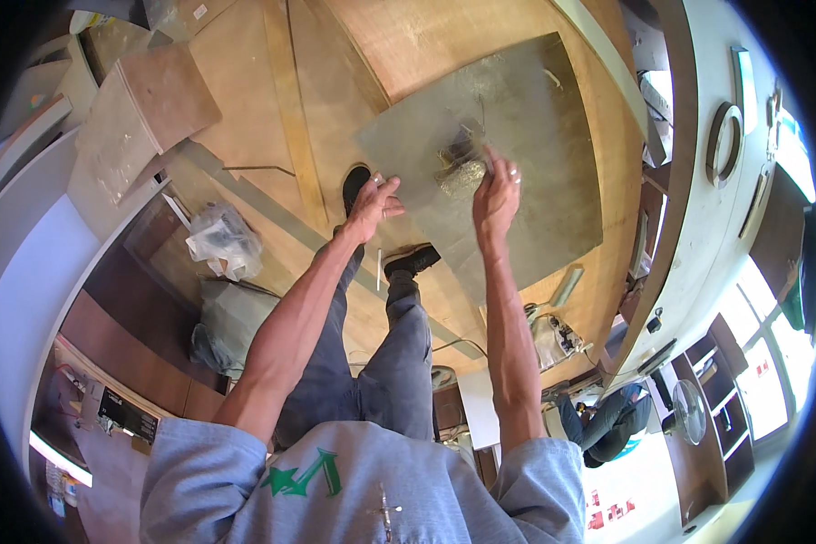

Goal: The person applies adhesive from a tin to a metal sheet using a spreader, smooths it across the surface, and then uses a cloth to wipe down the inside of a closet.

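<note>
My left hand (372, 210) hovers in front of me above my dark shoes, its fingers loosely spread with nothing visible in them. Farther right, my right hand (496, 199) is closed, fingertips pinched together and a ring on one finger. What it grips is too blurred to make out. Just beyond those fingertips is a shiny, yellowish lump with dark edges (462, 172), over a large grey sheet (544, 218). Whether the lump touches my fingers I cannot tell. The sheet's surface looks wet or smeared in patches.
Under the sheet spreads a light wooden surface (245, 36). A brown-faced panel (168, 91) and a clear plastic bag (224, 240) are at the left. A long white counter (689, 245) with a ring-shaped piece (724, 145) curves along the right. Another person (607, 422) is at lower right, near a fan (689, 412).
</note>
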Demonstrator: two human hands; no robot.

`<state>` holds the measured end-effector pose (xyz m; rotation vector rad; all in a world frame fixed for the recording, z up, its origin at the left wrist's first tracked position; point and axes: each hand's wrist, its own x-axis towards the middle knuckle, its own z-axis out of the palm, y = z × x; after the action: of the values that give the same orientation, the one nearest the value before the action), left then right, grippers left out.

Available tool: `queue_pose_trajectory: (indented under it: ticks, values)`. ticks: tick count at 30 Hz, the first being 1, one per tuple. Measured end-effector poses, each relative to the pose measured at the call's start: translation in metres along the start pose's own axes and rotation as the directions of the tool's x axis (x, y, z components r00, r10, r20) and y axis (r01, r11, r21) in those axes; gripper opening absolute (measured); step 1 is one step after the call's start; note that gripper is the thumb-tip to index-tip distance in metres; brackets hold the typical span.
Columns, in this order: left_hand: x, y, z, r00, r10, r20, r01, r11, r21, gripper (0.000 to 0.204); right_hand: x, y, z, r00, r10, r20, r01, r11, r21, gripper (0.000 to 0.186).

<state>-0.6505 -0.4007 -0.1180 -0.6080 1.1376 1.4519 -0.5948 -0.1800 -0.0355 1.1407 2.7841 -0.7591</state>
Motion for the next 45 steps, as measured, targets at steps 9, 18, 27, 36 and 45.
queue_pose_trajectory:
  ticks: [9,18,27,36,45]
  values:
    - [0.0,0.019,-0.001,0.988,0.007,0.156,-0.013,0.999,0.037,0.051,0.011,-0.006,0.033,0.994,-0.108,0.006,0.108,0.993,-0.053,0.044]
    - [0.005,0.003,-0.021,0.987,0.063,0.151,-0.069,0.997,0.033,0.047,-0.024,-0.042,0.023,0.982,-0.111,0.152,0.062,0.954,0.294,0.037]
    - [-0.011,0.027,0.004,0.982,0.026,0.186,-0.043,0.995,0.089,0.051,0.056,-0.052,0.009,0.992,-0.122,0.02,0.123,0.992,-0.041,0.038]
    - [-0.008,0.053,0.009,0.954,0.013,0.3,-0.07,0.981,0.179,0.063,0.084,-0.018,-0.003,0.994,-0.024,-0.103,0.009,0.99,-0.141,0.033]
    - [-0.003,0.038,-0.003,0.971,0.012,0.24,-0.059,0.98,0.188,0.064,0.07,-0.067,0.013,0.987,-0.161,0.027,0.162,0.986,-0.036,0.035]
